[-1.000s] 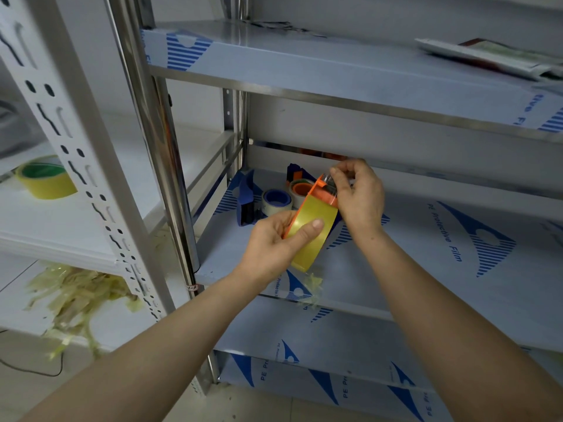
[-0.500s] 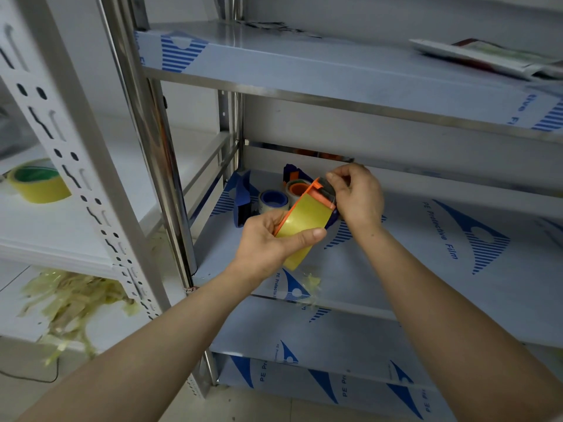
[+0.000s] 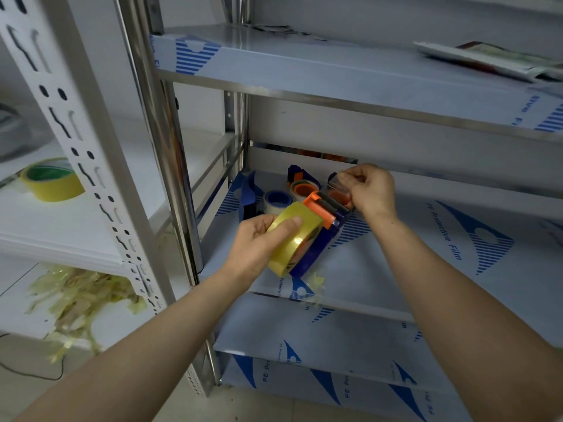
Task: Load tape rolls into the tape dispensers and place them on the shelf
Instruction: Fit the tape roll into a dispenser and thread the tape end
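Yellow roll (image 3: pixel 292 236): sits in the dispenser (image 3: pixel 315 254), which is held in the air just over the front part of the shelf (image 3: pixel 426 269).
Left hand (image 3: pixel 256 248): grips the roll and dispenser together from the dispenser's left, with the thumb laid across the roll's outer face.
Right hand (image 3: pixel 373 190): fingers curled, pinching the free tape end (image 3: pixel 338 188), up and to the right of the dispenser's orange head.
Change: a second ago I had that hand right on the head. It has since drawn away, and a clear strip now stretches between them. The dispenser has also turned, so more of the roll's side faces me.
Meaning: I judge the threading nearly done. What's left is cutting the strip at the head and setting the dispenser down.
Behind the dispenser: a blue-cored roll (image 3: pixel 277 200) and an orange-cored roll (image 3: pixel 304 188) stand at the back of the shelf.
Far left of the dispenser: a spare roll (image 3: pixel 51 182) lies on the white rack, with tape scraps (image 3: pixel 82 296) below it.
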Demonstrator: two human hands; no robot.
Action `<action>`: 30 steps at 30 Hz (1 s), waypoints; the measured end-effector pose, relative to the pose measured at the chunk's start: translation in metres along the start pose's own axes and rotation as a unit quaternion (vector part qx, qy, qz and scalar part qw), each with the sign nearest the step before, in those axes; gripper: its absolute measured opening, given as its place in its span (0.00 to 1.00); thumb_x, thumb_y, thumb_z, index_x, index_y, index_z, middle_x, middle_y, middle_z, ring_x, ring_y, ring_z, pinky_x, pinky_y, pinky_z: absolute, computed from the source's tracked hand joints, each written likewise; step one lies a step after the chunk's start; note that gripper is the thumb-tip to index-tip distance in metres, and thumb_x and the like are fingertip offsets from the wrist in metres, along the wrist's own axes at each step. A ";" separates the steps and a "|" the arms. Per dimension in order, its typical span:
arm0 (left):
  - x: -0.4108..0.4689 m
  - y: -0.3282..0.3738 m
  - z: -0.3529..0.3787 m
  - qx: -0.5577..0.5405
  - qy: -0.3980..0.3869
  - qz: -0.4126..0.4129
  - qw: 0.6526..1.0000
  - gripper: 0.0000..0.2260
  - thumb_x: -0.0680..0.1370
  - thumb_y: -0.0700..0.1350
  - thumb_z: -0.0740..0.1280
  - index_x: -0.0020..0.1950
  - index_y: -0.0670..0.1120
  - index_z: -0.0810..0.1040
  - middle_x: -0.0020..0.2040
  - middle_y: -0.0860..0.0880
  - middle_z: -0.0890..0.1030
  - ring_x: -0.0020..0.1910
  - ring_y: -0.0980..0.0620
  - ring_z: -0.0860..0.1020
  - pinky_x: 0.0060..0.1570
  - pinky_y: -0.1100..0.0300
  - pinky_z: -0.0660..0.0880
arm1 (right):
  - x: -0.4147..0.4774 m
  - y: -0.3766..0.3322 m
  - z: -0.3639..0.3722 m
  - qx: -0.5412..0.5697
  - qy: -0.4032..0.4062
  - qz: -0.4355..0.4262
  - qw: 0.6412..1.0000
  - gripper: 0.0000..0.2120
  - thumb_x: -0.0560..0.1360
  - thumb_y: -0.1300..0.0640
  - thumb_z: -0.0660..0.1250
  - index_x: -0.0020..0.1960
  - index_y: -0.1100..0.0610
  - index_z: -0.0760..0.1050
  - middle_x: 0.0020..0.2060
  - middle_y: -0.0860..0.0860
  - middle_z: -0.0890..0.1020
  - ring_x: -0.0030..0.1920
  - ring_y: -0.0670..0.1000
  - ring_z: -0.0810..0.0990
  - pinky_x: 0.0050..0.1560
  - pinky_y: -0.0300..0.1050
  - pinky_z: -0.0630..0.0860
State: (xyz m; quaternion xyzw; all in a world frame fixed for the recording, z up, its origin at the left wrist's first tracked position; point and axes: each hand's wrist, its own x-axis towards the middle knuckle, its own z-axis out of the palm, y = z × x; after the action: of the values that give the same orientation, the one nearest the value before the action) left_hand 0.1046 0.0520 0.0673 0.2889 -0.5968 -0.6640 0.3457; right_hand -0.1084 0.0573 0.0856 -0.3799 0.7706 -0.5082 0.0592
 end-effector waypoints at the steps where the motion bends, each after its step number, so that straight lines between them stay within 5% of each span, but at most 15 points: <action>1: -0.001 -0.002 0.000 0.003 -0.005 -0.004 1.000 0.05 0.74 0.41 0.69 0.41 0.41 0.77 0.30 0.51 0.80 0.27 0.60 0.77 0.27 0.69 0.73 | -0.001 -0.001 0.000 0.005 -0.002 0.004 1.000 0.08 0.76 0.56 0.67 0.50 0.61 0.79 0.45 0.55 0.82 0.40 0.51 0.80 0.40 0.44 0.79; 4: -0.003 -0.006 -0.001 0.005 0.002 -0.002 1.000 0.06 0.74 0.42 0.68 0.39 0.41 0.77 0.30 0.51 0.79 0.27 0.59 0.77 0.28 0.68 0.73 | -0.004 0.001 0.003 0.013 -0.004 0.004 1.000 0.07 0.75 0.57 0.67 0.49 0.60 0.78 0.44 0.55 0.81 0.40 0.53 0.81 0.35 0.44 0.80; 7: -0.005 -0.002 0.000 -0.032 0.010 -0.018 0.999 0.09 0.75 0.43 0.67 0.42 0.36 0.76 0.26 0.50 0.80 0.24 0.58 0.78 0.25 0.67 0.74 | -0.007 0.001 0.005 0.020 0.004 -0.003 1.000 0.05 0.75 0.57 0.68 0.47 0.59 0.78 0.42 0.54 0.81 0.43 0.56 0.81 0.43 0.51 0.81; 12: -0.009 0.000 -0.002 -0.038 0.050 -0.025 0.998 0.13 0.73 0.44 0.69 0.45 0.34 0.77 0.26 0.48 0.79 0.22 0.56 0.77 0.22 0.66 0.73 | -0.005 0.000 -0.001 0.013 0.032 -0.012 0.999 0.07 0.75 0.58 0.68 0.50 0.61 0.79 0.44 0.54 0.82 0.39 0.51 0.80 0.40 0.42 0.79; 15: -0.009 0.000 -0.003 -0.041 0.073 -0.011 0.996 0.14 0.70 0.47 0.71 0.40 0.35 0.76 0.25 0.46 0.79 0.20 0.55 0.76 0.22 0.65 0.74 | -0.002 0.000 -0.006 -0.002 0.006 -0.005 1.000 0.06 0.75 0.58 0.68 0.48 0.60 0.79 0.41 0.54 0.82 0.40 0.56 0.81 0.43 0.50 0.81; 19: -0.007 0.000 -0.005 -0.052 0.094 0.003 0.994 0.13 0.70 0.47 0.71 0.35 0.39 0.74 0.23 0.48 0.79 0.20 0.55 0.76 0.22 0.64 0.75 | -0.002 -0.002 -0.011 0.063 -0.011 0.058 0.996 0.05 0.74 0.59 0.70 0.46 0.61 0.78 0.32 0.53 0.79 0.30 0.52 0.78 0.39 0.50 0.80; 26: -0.009 0.001 -0.003 -0.091 0.126 0.007 0.988 0.15 0.68 0.51 0.70 0.30 0.41 0.75 0.21 0.47 0.77 0.19 0.54 0.75 0.22 0.63 0.74 | -0.013 0.002 -0.009 0.215 -0.039 0.230 0.948 0.08 0.69 0.62 0.74 0.44 0.65 0.78 0.33 0.56 0.79 0.29 0.49 0.75 0.25 0.34 0.76; 30: -0.007 0.002 -0.003 -0.095 0.149 0.011 0.984 0.13 0.73 0.48 0.69 0.30 0.44 0.77 0.23 0.48 0.79 0.21 0.54 0.77 0.23 0.63 0.75 | -0.020 0.010 -0.003 0.286 -0.055 0.295 0.910 0.11 0.67 0.64 0.75 0.47 0.65 0.77 0.38 0.57 0.81 0.35 0.50 0.80 0.33 0.40 0.81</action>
State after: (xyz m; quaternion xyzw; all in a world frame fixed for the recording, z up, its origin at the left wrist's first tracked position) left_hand 0.1114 0.0561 0.0689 0.3434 -0.4758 -0.6635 0.4642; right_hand -0.1012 0.0747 0.0724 -0.1294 0.6651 -0.6443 0.3546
